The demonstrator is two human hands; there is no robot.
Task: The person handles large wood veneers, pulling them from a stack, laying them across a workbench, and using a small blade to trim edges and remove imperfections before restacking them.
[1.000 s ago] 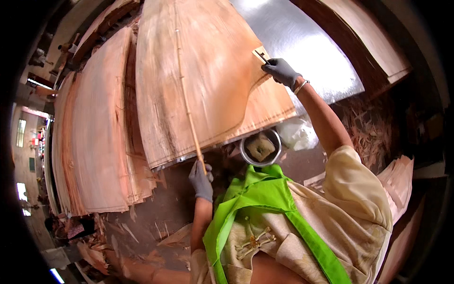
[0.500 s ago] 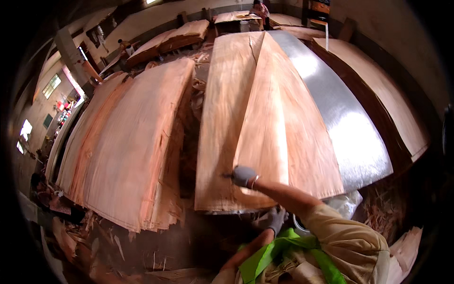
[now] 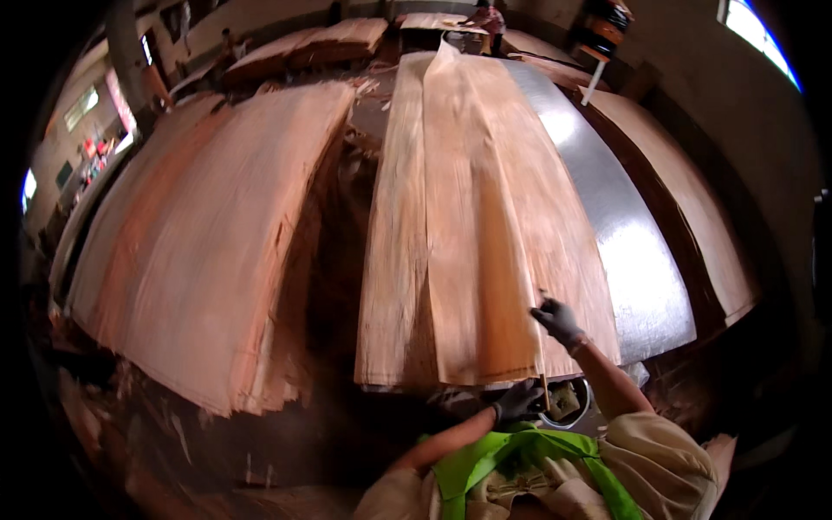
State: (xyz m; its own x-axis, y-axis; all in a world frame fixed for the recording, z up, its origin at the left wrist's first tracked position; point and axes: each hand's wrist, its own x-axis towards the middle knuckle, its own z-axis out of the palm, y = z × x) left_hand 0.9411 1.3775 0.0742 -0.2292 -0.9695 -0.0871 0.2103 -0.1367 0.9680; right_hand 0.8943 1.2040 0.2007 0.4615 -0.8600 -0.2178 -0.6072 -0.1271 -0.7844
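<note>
A thin wood veneer sheet (image 3: 464, 295) lies lengthwise on top of wider veneer (image 3: 563, 260), its right edge raised in a fold. My right hand (image 3: 559, 322), in a grey glove, is closed beside that edge; a small dark thing, too blurred to name, juts from its fingers. At the near end of the sheets is my gloved left hand (image 3: 518, 400), low by the table's front edge. Its fingers are dark and blurred, so their grip is unclear. A bucket (image 3: 579, 423) stands right of it, with a thin wooden stick (image 3: 545, 394) at its rim.
A shiny metal-topped surface (image 3: 646, 277) runs along the right of the veneer. Stacks of veneer stand at left (image 3: 191, 251) and far right (image 3: 685, 208). Scraps litter the dark floor between. At the back, a person (image 3: 487, 22) bends over another table.
My right hand has swept right across the veneer. The top sheet's fold has shifted right with it. My left hand stays near the front edge, and the view has tilted slightly.
</note>
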